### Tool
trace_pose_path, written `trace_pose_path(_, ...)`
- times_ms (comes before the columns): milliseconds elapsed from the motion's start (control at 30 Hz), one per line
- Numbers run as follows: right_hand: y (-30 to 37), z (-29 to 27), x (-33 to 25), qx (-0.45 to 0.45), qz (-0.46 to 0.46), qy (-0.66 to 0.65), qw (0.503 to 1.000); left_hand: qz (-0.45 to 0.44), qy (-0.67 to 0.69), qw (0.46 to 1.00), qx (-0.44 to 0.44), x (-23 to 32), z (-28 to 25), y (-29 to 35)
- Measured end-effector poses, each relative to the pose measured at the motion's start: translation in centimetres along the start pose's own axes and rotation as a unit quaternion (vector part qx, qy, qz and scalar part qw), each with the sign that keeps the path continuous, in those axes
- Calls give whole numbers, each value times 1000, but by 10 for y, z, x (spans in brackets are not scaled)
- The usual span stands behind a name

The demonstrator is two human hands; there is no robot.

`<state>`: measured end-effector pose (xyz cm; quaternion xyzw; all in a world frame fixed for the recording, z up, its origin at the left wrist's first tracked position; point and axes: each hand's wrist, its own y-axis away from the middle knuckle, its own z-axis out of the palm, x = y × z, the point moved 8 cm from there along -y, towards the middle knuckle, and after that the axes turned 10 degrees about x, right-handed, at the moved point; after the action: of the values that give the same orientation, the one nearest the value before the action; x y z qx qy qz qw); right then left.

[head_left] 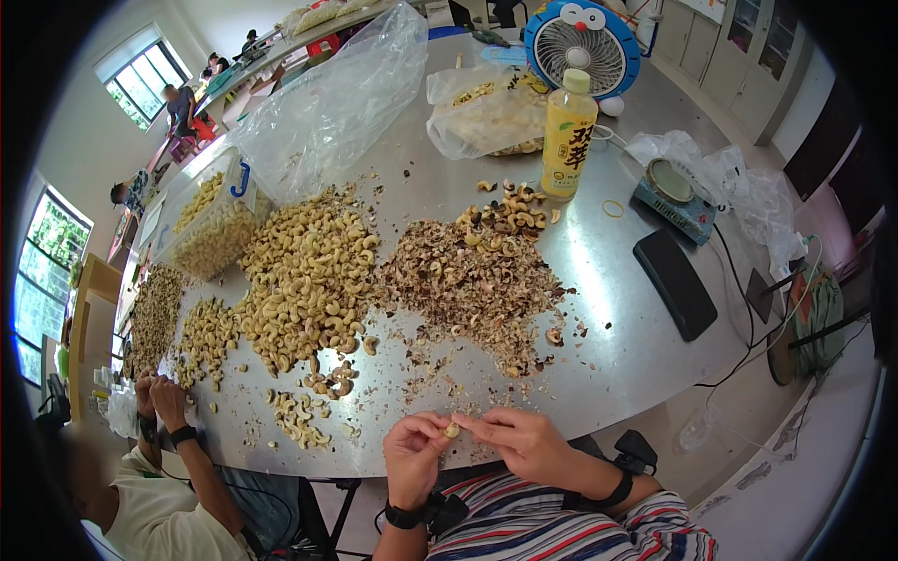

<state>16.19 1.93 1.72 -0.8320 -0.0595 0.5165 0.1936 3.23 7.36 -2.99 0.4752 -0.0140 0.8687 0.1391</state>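
Note:
Between thumb and fingers, my left hand [412, 458] pinches a pale cashew nut [452, 430] above the near table edge. My right hand [528, 447] meets it from the other side, its fingertips closed at the nut. Just beyond lie loose skin flakes and a small group of cashews [297, 418]. A big heap of cashews [304, 271] covers the table to the left. Beside it, in the middle, spreads a pile of brown skins and broken bits [468, 280], with darker cashews [510, 217] at its far end.
The metal table [599, 374] also bears a lidless plastic tub [210, 220] of cashews, a bagged batch [496, 117], a yellow drink bottle [568, 140], a blue fan [580, 51], a black phone [675, 283] and a small scale-like box [672, 198]. A co-worker's hands [164, 402] work at left.

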Motion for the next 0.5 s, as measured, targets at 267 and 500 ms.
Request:
trace_pose_path(267,-2,0,6,-6,80,-88,993,3,-14,1000,2,1,-1,0)
trace_pose_path(500,-2,1,1,-8,47,-49,998,37,-95,995,0,8,1,1)
